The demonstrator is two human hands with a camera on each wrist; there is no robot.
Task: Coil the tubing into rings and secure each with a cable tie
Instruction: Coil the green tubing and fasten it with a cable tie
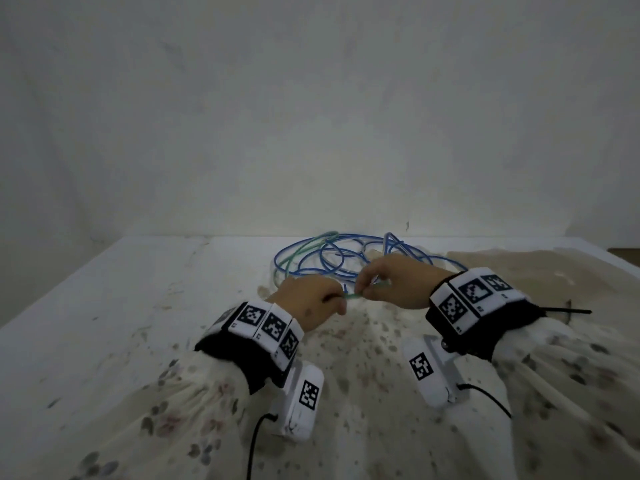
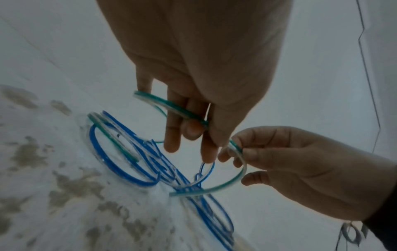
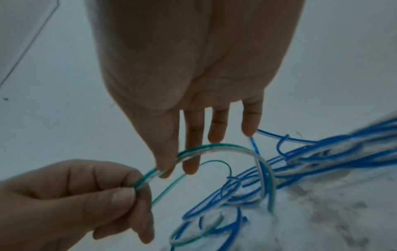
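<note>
Tubing spans both hands' pinching grip; wrist views alone show its green stripe

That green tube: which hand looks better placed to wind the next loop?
Probably the right hand: it pinches the green tube on the side leading to the pile, while the left hand grips the end.

The left hand reaches down from above, thumb and fingers pinching a clear flexible tube with a green stripe, which crosses its fingers. From the right, the right hand pinches the same green-striped tube where it arcs downward in a curve. Below and to the left, a loose tangle of clear tubing with a blue stripe lies on the white, brown-stained surface, its loops overlapping. The green-striped curve drops into that tangle.
</note>
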